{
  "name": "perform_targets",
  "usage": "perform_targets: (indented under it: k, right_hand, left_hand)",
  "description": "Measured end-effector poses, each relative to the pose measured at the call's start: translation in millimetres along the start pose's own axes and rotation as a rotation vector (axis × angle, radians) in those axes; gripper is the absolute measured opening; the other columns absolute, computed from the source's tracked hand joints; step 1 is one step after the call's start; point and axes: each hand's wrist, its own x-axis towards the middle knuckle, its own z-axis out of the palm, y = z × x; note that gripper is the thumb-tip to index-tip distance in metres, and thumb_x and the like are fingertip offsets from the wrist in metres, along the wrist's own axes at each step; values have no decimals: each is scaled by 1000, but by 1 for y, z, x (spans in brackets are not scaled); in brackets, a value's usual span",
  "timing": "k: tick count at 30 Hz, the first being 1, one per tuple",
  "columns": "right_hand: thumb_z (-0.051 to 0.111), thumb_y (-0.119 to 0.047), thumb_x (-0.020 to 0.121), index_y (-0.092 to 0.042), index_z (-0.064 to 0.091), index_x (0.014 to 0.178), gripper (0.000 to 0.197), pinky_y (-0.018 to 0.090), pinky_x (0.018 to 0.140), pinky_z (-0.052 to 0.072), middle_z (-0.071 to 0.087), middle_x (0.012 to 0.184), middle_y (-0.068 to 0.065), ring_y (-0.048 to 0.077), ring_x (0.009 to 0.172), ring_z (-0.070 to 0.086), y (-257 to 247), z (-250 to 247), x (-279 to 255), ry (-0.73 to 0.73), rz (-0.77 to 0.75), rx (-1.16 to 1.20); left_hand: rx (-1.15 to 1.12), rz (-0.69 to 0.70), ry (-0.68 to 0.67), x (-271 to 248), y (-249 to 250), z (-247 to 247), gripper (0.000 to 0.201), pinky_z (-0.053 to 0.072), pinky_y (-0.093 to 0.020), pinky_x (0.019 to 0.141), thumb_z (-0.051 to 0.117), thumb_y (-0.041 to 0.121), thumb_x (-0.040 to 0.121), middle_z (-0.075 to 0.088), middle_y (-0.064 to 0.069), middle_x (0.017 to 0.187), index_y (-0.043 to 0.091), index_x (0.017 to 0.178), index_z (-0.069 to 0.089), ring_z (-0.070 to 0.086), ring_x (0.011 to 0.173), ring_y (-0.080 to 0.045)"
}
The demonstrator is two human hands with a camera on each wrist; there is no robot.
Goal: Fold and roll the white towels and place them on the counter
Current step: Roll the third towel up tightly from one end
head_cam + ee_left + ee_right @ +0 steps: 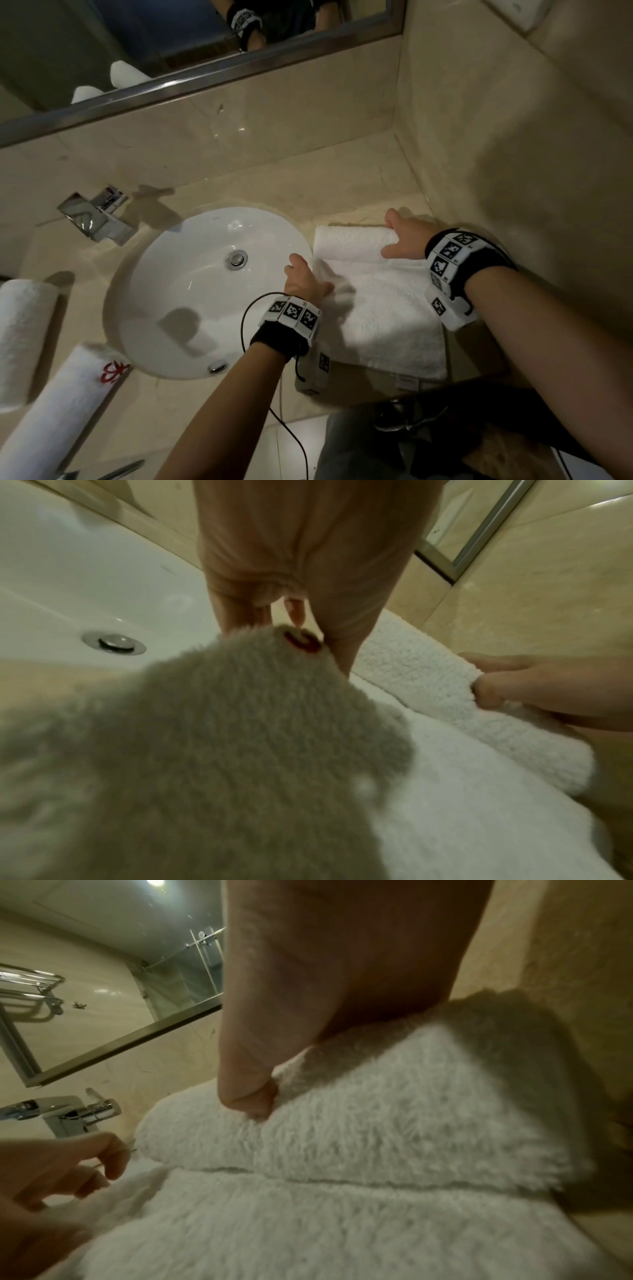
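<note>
Worked at a beige counter closed in by a side wall just right of the right fingers and by a back wall beyond the fingertips. Had the round white sink open directly left of the left fingers, its rim running close along the towel's left edge. Kept to the stretch between sink and side wall, with the white towel lying there on the counter: flat part spread from the fingers back to the counter's front edge, far part wound into a roll under the right fingers. Saw only a narrow strip of bare stone between roll and back wall. Noted two rolled towels well left of the left fingers, past the sink: a plain one and one with a red mark. Noted a chrome faucet beyond the sink, far left of the fingers. Gripped the roll's right end with the right hand, fingers curled over it, thumb on the near side. Pinched the towel's left edge just short of the roll with the left hand, fingers curled, a small fold raised beside the sink rim.
</note>
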Motion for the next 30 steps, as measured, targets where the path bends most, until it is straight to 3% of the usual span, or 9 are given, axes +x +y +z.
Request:
perform_targets:
  k: [4,7,12,14,20,23,25,28,30]
  right_hand:
    - [62,-41,82,-14,31,117,54,36,69,50,57,97,12,30,84,60,-1,5,-2,5,-9,-12]
    - [62,-39,82,-13,32,115,53,34,65,47,56,92,10,28,79,60,-4,11,-6,53,-36,-74]
    - [61,-36,82,-11,34,114,49,31,60,42,49,89,6,25,72,53,-7,15,-10,116,-36,-146]
    - [61,-35,83,-10,34,115,48,32,61,42,49,91,7,25,74,52,-8,16,-10,126,-29,-170]
    - [59,-31,86,-9,32,122,50,40,84,39,48,120,16,33,106,50,-19,24,-9,81,54,-238]
    - [56,-25,87,-10,34,126,48,43,92,37,45,125,14,32,114,45,-25,33,-17,138,84,-335]
    - [58,-16,82,-7,44,119,40,43,85,41,51,114,16,32,103,50,-29,44,-25,231,61,-437]
    - [61,-9,61,-10,61,85,25,37,61,50,59,77,12,26,66,56,-30,60,-33,323,80,-573]
    - [50,-12,64,-14,61,84,23,36,63,50,60,78,9,25,67,56,-33,67,-38,339,118,-609]
  left_hand:
    - [190,-3,-154,-1,-9,-6,65,50,-37,90,76,25,75,52,-17,121,4,120,33,55,111,-32]
    - [245,-13,-239,-1,-14,-15,80,48,-40,94,80,26,70,46,-14,126,7,128,28,51,116,-32]
    - [126,294,19,4,7,-25,83,37,-39,107,73,26,76,29,-14,138,6,139,23,39,127,-30]
    - [56,385,8,9,20,-26,81,33,-38,110,70,28,79,30,-16,143,6,142,24,35,131,-29]
    - [157,425,-71,30,28,-19,61,31,-25,105,64,2,78,44,-8,138,16,134,43,42,128,-23]
    - [283,463,0,34,23,-21,53,37,-33,104,66,2,75,48,-4,132,17,124,51,46,122,-24]
    - [346,465,13,30,20,-21,51,42,-37,99,65,4,76,48,0,132,20,121,50,48,118,-23]
    - [380,469,25,23,15,-16,50,44,-39,96,59,5,80,47,2,135,22,125,45,49,118,-24]
    - [453,467,3,16,11,-14,54,35,-46,107,58,13,84,34,0,147,22,133,38,38,132,-26]
